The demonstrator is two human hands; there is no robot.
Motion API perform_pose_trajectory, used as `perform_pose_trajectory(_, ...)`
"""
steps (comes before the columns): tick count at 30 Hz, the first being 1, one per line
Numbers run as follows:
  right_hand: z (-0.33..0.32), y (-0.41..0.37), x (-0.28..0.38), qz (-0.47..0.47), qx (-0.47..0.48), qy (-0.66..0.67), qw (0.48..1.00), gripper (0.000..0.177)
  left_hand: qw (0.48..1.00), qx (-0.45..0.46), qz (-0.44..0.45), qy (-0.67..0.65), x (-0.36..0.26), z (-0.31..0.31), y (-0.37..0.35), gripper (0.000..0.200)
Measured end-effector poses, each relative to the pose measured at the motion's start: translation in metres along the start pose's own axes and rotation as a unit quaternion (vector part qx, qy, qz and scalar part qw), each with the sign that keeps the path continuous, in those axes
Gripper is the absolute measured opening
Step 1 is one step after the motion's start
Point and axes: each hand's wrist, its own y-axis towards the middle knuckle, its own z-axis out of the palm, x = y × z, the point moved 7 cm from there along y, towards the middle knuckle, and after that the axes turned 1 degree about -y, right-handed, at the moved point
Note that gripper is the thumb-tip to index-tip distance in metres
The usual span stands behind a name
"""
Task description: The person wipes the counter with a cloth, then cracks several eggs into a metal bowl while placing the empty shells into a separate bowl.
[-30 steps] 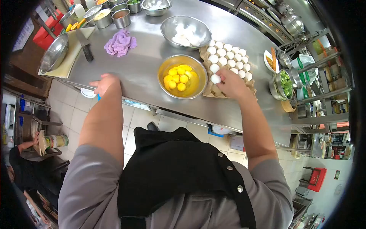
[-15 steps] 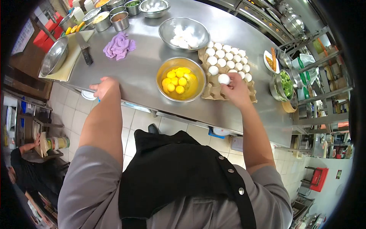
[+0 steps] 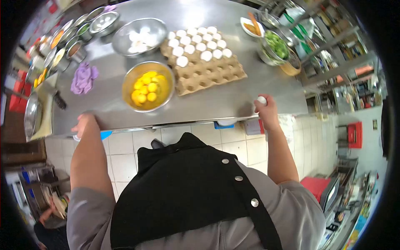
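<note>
My right hand [image 3: 268, 113] is closed around a white egg [image 3: 261, 100], held over the front part of the steel table. At the table's front edge rests my left hand [image 3: 86, 124], fingers apart and nothing seen in them. A steel bowl [image 3: 128, 99] of several yellow yolks in clear egg white stands between my hands. To its right lies a cardboard egg tray [image 3: 212, 75], with white eggs in its far rows and bare cups in the near ones. Behind the yolk bowl is another steel bowl [image 3: 118, 43] holding white eggshells.
A purple cloth [image 3: 84, 78] lies on the left. Farther left, a knife [image 3: 59, 101] and a steel bowl [image 3: 32, 114] are on a cutting board [image 3: 46, 121]. Back right are a white dish [image 3: 248, 27] and a bowl of chopped greens [image 3: 276, 44]. Another person [image 3: 52, 233] is at lower left.
My right hand has lifted the egg from the tray and carried it right, toward the front edge. My view has shifted, so the table's things appear farther left. My left hand stays at the edge.
</note>
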Motion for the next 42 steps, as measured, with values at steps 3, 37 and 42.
perform_pose_trajectory(3, -0.009, -0.018, -0.008, -0.158, -0.105, -0.288, 0.939, 0.046, 0.996, -0.021, 0.018, 0.089, -0.009, -0.017, -0.011, 0.076)
perform_pose_trajectory(37, 0.272, -0.010, 0.252, -0.335, 0.284, -0.175, 0.881, 0.039, 0.985, 0.003, 0.065, 0.161, -0.018, -0.043, -0.034, 0.078)
perform_pose_trajectory(42, 0.302, -0.011, 0.258, -0.325, 0.302, -0.221, 0.869, 0.035, 0.988, 0.012, 0.055, 0.143, -0.017, -0.041, -0.033, 0.078)
